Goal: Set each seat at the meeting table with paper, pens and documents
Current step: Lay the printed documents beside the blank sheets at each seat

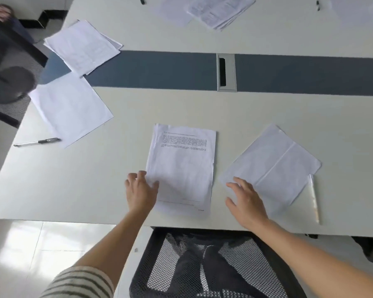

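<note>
A white counter with a dark centre strip stands over pale floor tiles. The printed document lies near its front edge. The left hand touches its side, fingers loosely spread. The right hand lies flat, fingers straight, on tilted blank paper. A clear stick beside it is hard to identify.

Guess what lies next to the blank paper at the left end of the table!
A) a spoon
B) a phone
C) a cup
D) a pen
D: a pen with a dark grip lies flat on the table, just beside the lower corner of the blank paper.
</note>
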Motion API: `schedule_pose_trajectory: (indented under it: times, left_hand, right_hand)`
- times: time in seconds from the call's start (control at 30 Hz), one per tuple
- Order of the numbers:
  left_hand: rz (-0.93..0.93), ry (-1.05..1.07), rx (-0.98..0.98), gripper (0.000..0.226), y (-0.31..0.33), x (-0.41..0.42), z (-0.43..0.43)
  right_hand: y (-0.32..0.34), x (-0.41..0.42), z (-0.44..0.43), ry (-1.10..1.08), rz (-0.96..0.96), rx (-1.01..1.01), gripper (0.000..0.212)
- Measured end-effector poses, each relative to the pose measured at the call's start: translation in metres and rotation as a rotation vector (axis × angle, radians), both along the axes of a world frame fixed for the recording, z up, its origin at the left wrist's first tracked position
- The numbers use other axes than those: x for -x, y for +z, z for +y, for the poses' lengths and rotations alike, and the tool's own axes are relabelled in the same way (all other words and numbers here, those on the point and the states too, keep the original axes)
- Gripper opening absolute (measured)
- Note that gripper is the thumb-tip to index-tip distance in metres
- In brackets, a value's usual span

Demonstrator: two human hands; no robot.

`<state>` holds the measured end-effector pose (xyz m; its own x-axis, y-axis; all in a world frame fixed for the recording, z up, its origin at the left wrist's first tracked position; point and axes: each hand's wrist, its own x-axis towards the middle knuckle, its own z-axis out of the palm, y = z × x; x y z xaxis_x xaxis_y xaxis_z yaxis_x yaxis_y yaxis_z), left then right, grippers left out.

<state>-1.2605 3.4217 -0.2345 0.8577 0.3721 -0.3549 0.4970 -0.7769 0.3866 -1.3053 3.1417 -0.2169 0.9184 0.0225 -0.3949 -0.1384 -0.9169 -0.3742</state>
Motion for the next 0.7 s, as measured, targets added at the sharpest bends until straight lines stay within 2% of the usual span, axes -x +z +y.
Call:
schedule_pose_trajectory:
  times: [0.07,0.17,0.23,0.3,0.37,0.43,0.5,0.57,0.63,0.7]
  left_hand:
    - [0.037,0.202,0.103,0.058,0.000,-0.015,-0.002]
    - [0.104,0.282,0.277,0.064,-0.003,-0.021,-0.020]
    - [0.157,0.305,0.373,0.051,-0.007,-0.017,-0.025]
    - [0.232,0.286,0.462,0.031,-0.010,-0.014,-0.023]
    - [0.245,0.279,0.581,0.019,-0.009,-0.013,-0.023]
    - [0.143,0.283,0.656,0.018,0.001,-0.013,-0.023]
    - [-0.003,0.237,0.685,0.015,0.021,-0.014,-0.020]
    - [-0.154,0.195,0.780,0.007,0.049,-0.016,-0.014]
    - [-0.288,0.176,0.901,0.024,0.078,-0.019,-0.005]
    - [-0.383,0.123,0.935,0.033,0.100,-0.023,0.004]
  right_hand:
    - [-0.002,-0.019,0.028,-0.172,0.086,-0.193,0.056]
    - [-0.005,-0.041,0.064,-0.462,0.228,-0.374,0.072]
    - [-0.008,-0.047,0.074,-0.608,0.263,-0.478,0.075]
    - [-0.012,-0.050,0.074,-0.714,0.278,-0.529,0.066]
    - [-0.013,-0.055,0.066,-0.814,0.306,-0.608,0.052]
    - [-0.002,-0.063,0.058,-0.819,0.328,-0.724,0.033]
    - [0.018,-0.070,0.051,-0.725,0.300,-0.816,0.020]
    - [0.040,-0.077,0.047,-0.602,0.205,-0.865,0.019]
    - [0.063,-0.086,0.048,-0.516,0.127,-0.916,0.020]
    - [0.082,-0.096,0.052,-0.430,0.094,-0.962,0.020]
